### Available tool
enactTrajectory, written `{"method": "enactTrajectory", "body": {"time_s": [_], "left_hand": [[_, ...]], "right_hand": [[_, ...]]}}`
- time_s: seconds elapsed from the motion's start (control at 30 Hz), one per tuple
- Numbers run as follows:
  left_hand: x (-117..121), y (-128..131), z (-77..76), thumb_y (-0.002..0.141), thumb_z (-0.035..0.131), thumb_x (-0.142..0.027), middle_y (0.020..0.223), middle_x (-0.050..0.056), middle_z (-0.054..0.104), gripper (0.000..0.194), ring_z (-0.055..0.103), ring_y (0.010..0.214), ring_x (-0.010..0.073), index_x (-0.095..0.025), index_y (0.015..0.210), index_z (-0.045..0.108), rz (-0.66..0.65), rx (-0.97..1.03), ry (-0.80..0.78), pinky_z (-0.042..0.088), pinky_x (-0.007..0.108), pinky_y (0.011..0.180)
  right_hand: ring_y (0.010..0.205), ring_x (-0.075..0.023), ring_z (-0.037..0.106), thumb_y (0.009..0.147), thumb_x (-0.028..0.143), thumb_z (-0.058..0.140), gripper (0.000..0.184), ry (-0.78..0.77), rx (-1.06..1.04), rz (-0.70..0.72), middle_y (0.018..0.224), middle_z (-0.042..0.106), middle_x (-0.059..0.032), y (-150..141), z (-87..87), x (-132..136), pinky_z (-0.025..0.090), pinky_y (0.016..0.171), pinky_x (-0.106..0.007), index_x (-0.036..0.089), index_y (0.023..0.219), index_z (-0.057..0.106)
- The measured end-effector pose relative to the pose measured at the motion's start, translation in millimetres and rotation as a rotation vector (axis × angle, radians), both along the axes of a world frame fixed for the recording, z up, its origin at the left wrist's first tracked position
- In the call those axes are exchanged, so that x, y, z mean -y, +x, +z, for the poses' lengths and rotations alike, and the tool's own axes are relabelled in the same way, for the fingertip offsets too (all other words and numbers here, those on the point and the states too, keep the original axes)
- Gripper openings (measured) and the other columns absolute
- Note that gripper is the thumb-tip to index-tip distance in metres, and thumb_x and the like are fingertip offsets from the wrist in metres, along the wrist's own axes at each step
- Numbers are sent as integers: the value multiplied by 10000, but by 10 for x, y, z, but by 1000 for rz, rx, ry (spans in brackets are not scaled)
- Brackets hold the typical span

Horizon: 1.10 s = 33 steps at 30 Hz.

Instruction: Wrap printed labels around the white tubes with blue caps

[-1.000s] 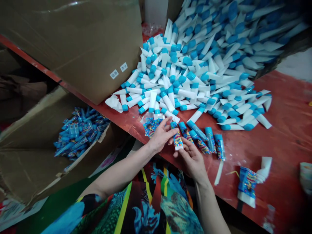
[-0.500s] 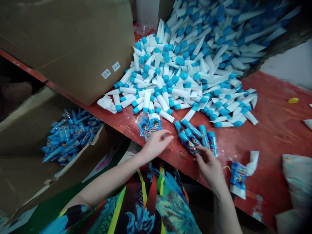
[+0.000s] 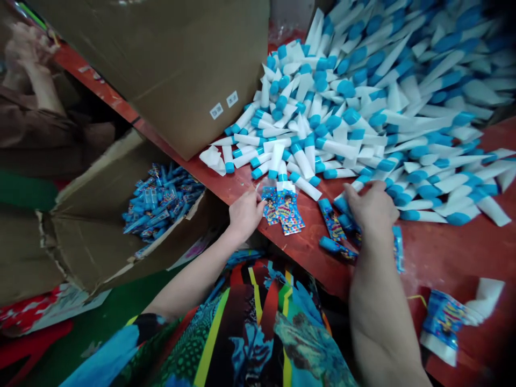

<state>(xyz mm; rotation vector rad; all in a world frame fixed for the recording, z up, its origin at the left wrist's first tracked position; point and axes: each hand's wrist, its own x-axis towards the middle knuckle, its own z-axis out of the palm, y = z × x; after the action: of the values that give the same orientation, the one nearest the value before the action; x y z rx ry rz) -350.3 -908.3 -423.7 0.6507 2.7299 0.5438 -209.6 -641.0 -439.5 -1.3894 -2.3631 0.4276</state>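
Note:
My left hand (image 3: 245,216) pinches the left edge of a blue printed plastic wrapper (image 3: 269,207) at the table's near edge. More flat wrappers (image 3: 291,207) lie overlapped just to its right. My right hand (image 3: 374,207) reaches the front of a large pile of white tubes with blue caps (image 3: 298,156), its thumb and fingers closed about one tube (image 3: 359,183). Under and beside that hand lie several tubes packed in printed wrappers (image 3: 332,220), partly hidden by the hand and forearm.
A cardboard box (image 3: 181,70) stands on the red table (image 3: 298,250). Below left, an open carton (image 3: 88,236) holds many wrapped tubes (image 3: 161,199). At right lie a single wrapper (image 3: 443,322) and a bent white tube (image 3: 486,301). Another person's hands (image 3: 30,51) show at upper left.
My right hand has left the wrapped tubes and moved up to the pile. My left hand has closed on a wrapper's edge. The view has swung left.

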Motion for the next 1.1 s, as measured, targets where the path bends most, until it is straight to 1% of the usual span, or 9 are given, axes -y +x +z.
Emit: {"method": "enactTrajectory", "body": {"time_s": [0.1, 0.23, 0.4, 0.47, 0.53, 0.63, 0.77, 0.93, 1.1], "left_hand": [[23, -38, -10, 1151, 651, -310, 1365, 135, 859, 200, 789, 1331, 314, -210, 1189, 820, 9, 32, 16, 576, 354, 1005], [41, -49, -48, 1127, 719, -374, 1659, 132, 744, 452, 733, 1473, 334, -247, 1560, 735, -8, 6, 69, 590, 388, 1077], [42, -35, -90, 1182, 579, -314, 1454, 94, 847, 322, 782, 1370, 301, -266, 1299, 876, -49, -11, 44, 592, 365, 1053], [36, -35, -84, 1184, 566, -304, 1474, 107, 835, 337, 785, 1362, 308, -257, 1353, 855, -49, -18, 40, 595, 371, 1053], [20, -48, -65, 1168, 613, -318, 1617, 130, 764, 418, 769, 1403, 330, -260, 1557, 755, -55, -26, 38, 601, 392, 1069], [-15, -97, -32, 1159, 639, -347, 1659, 155, 733, 517, 760, 1415, 364, -259, 1668, 664, -85, -21, -2, 604, 430, 1081], [-45, -162, -14, 1184, 546, -311, 1427, 162, 844, 336, 782, 1341, 351, -218, 1356, 819, -65, -13, -57, 594, 416, 1048], [-56, -168, -23, 1156, 641, -398, 1523, 168, 810, 500, 786, 1337, 372, -263, 1635, 686, -84, -45, -37, 593, 420, 1017], [17, -215, -71, 1154, 621, -264, 1419, 119, 849, 282, 777, 1336, 317, -262, 1305, 860, -80, -41, 64, 567, 371, 1041]], "right_hand": [[1058, -410, 732, 981, 383, 806, 569, -70, 28, -106, 1204, 800, -319, -169, -6, 44, 478, 995, -577, 96, 1451, 664], [1146, -419, 720, 997, 315, 682, 602, -36, -26, 11, 1376, 749, -333, -196, -44, 127, 465, 1049, -582, 79, 1548, 635], [1335, -440, 664, 976, 265, 605, 622, 121, -202, 98, 1449, 639, -329, -104, -57, 168, 520, 1096, -552, 75, 1567, 632], [1363, -444, 647, 978, 241, 585, 591, 183, -286, 165, 1401, 635, -311, -34, -17, 236, 523, 1143, -555, 76, 1544, 630], [1319, -438, 665, 980, 278, 586, 520, 190, -368, 247, 1336, 665, -256, 38, 34, 365, 534, 1152, -575, 134, 1476, 649], [1161, -398, 712, 982, 414, 616, 431, 74, -423, 369, 1212, 723, -160, 109, 72, 656, 579, 1086, -584, 224, 1364, 676], [1076, -369, 723, 992, 498, 675, 391, -101, -481, 462, 1182, 790, -136, 112, -25, 1055, 612, 1028, -558, 256, 1294, 725], [935, -339, 743, 959, 579, 770, 420, -354, -533, 411, 1089, 837, -101, 84, -194, 1287, 645, 913, -506, 244, 1212, 768], [944, -350, 779, 975, 530, 788, 361, -452, -515, 460, 1115, 858, -93, 116, -200, 1393, 652, 913, -500, 265, 1221, 788]]}}
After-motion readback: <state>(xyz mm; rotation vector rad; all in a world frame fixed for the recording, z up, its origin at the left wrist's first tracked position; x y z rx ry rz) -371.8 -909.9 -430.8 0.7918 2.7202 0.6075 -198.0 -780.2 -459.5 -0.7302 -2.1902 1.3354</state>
